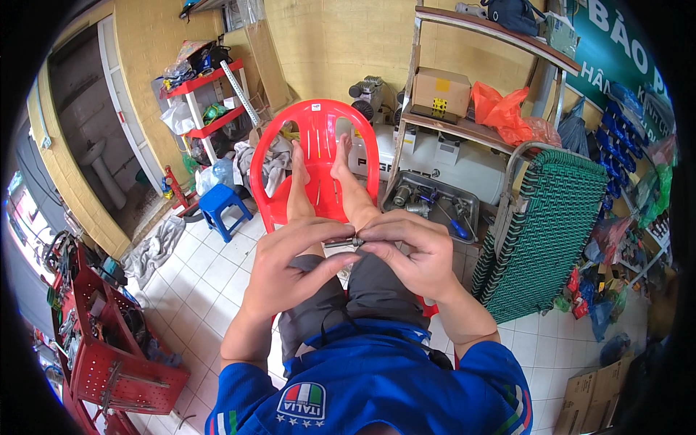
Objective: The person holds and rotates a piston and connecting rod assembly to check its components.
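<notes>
Blue short-sleeved fabric shirt [377, 384] with a crest on the chest, occupying the lower foreground; dark grey fabric trousers [384, 293] lie beyond it. Above the trousers, both hands meet at a small, dark metallic, roughly cylindrical part [353, 243]. The right hand [417, 255] pinches this part between thumb and index fingertips, nearly closed, the remaining fingers curled behind. The left hand [285, 267] has its index finger extended along the part's upper side and its thumb just below, a narrow gap between the tips; whether these fingers grip it cannot be told.

Beyond the hands, two bare feet [342, 158] rest against a red moulded-plastic chair [325, 210]. To its left stands a low blue plastic stool [223, 206] on white square floor tiles [221, 272]; at lower left, a red perforated-metal tool cart [134, 380]. To the right, a rectangular grey metal tray [473, 210] contains metal parts and a blue-handled tool [458, 228], beside a folded green woven frame [554, 217].
</notes>
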The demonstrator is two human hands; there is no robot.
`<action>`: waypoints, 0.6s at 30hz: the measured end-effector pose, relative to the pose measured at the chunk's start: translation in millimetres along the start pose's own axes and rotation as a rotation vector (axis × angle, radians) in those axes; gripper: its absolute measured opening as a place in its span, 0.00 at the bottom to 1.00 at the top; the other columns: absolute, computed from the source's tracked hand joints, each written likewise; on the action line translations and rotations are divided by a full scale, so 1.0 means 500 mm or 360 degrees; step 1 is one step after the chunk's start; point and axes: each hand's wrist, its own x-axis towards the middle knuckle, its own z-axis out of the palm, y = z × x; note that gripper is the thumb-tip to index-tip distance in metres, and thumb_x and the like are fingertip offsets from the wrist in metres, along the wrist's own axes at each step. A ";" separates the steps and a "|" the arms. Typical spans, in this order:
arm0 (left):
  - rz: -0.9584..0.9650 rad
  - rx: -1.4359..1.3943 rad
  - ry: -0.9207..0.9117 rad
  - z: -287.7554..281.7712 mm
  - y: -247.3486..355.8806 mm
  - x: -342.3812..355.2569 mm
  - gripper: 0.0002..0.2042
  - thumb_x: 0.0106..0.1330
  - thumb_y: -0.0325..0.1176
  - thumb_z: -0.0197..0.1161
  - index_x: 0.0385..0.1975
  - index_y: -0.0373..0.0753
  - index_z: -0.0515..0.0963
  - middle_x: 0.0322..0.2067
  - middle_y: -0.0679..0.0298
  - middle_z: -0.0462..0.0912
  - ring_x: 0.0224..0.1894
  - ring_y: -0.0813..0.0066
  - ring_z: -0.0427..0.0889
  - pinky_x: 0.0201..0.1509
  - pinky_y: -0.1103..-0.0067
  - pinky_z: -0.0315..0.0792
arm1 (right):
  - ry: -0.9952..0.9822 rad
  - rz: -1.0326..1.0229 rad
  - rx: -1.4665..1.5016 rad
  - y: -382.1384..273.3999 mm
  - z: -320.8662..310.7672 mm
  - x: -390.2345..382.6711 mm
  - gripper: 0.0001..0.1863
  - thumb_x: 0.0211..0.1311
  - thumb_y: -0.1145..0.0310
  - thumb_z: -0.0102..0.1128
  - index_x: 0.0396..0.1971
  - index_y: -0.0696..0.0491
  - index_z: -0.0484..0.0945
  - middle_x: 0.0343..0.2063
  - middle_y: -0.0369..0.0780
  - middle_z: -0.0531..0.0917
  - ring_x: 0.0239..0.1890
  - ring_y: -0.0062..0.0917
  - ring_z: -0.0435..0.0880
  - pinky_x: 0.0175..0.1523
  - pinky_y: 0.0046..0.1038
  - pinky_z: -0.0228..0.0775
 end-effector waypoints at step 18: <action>-0.0031 0.0012 -0.0090 -0.002 -0.012 -0.003 0.13 0.58 0.24 0.73 0.43 0.35 0.85 0.37 0.57 0.88 0.38 0.67 0.87 0.41 0.77 0.80 | 0.0027 0.0000 0.0046 -0.002 0.002 -0.001 0.09 0.57 0.79 0.71 0.38 0.59 0.85 0.37 0.44 0.88 0.38 0.29 0.88 0.43 0.27 0.79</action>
